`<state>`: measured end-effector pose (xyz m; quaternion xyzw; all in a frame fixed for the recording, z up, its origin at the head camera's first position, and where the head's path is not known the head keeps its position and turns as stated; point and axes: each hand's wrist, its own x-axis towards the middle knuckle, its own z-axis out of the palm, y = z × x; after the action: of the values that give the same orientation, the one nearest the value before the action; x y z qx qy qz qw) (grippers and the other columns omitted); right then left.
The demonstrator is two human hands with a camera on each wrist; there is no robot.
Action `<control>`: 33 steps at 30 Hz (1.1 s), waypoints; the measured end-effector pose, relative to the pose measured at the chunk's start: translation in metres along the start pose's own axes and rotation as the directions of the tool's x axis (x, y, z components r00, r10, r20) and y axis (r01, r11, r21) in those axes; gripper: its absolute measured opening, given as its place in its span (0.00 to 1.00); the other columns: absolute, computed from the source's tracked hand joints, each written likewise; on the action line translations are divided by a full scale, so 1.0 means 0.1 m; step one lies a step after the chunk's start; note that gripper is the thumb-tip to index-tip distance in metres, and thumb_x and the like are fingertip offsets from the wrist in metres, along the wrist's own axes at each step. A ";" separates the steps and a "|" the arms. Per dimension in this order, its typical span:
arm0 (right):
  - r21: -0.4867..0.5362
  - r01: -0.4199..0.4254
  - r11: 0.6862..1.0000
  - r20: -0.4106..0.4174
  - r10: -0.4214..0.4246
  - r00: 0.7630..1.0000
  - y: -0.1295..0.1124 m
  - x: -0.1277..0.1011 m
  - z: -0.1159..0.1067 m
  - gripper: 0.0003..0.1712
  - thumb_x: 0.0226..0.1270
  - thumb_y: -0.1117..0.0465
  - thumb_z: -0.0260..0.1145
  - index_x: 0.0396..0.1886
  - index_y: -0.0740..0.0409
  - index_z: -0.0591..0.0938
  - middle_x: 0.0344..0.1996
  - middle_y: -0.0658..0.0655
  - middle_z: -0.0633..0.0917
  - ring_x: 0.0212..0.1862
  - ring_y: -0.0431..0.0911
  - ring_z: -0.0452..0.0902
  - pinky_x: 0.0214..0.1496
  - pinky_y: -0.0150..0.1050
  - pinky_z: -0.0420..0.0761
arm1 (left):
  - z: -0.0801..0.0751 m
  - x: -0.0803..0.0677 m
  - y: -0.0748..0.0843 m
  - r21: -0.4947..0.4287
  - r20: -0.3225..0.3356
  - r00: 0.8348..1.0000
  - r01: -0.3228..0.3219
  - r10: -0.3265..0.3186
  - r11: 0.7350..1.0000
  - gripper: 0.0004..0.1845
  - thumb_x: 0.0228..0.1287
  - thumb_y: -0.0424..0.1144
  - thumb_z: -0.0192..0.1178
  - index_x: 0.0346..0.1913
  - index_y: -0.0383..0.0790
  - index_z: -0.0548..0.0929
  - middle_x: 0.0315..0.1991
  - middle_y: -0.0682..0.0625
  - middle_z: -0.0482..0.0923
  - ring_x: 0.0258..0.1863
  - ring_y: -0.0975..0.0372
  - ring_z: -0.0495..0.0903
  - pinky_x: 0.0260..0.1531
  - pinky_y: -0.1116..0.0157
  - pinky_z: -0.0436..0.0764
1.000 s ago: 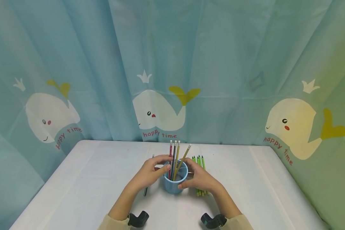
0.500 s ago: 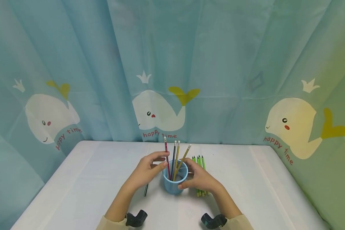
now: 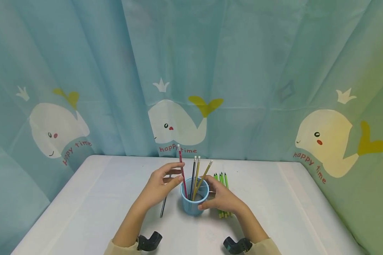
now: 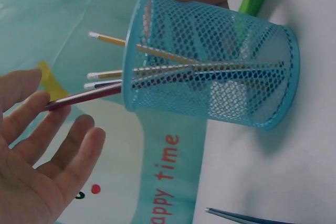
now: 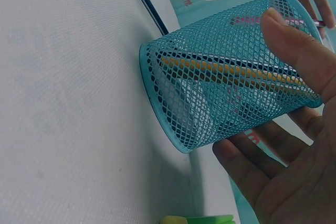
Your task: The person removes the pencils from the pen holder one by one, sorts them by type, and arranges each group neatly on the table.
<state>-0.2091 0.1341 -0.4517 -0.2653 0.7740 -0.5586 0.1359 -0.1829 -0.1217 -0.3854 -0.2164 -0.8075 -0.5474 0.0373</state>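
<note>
A light blue mesh pencil cup (image 3: 193,208) stands upright on the white table. My right hand (image 3: 222,195) grips it round its right side, thumb at the front. With its thumb and fingertips my left hand (image 3: 159,183) pinches a red pencil (image 3: 180,156). That pencil is raised above the others, its lower end still within the cup and its eraser end up. Inside the cup lean two yellow pencils (image 4: 110,39) and a black pencil (image 3: 193,175), eraser ends up. In the left wrist view, the red pencil (image 4: 86,97) slants out over the cup's rim.
Left of the cup a dark pencil (image 3: 163,206) lies on the table (image 3: 99,212), partly behind my left hand. Several green pencils (image 3: 222,214) lie side by side at the right, partly behind my right hand. A blue whale-print curtain (image 3: 249,134) hangs behind the table.
My left hand has moved left and slightly up with the red pencil, drawing it higher and toward the cup's left rim. My right hand stays on the cup.
</note>
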 end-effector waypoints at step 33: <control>0.019 -0.004 1.000 0.020 0.003 1.000 -0.01 -0.01 0.01 0.45 0.47 0.61 0.82 0.65 0.54 0.70 0.58 0.55 0.80 0.63 0.53 0.75 0.67 0.54 0.76 | -0.06 -0.05 0.19 -0.091 -0.226 0.972 -0.089 0.066 0.992 0.13 0.72 0.35 0.60 0.56 0.41 0.79 0.55 0.45 0.79 0.47 0.56 0.83 0.47 0.69 0.86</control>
<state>-0.2081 0.1337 -0.4515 -0.2684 0.7677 -0.5629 0.1472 -0.1725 -0.1233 -0.3682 -0.1868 -0.7605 -0.6064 0.1379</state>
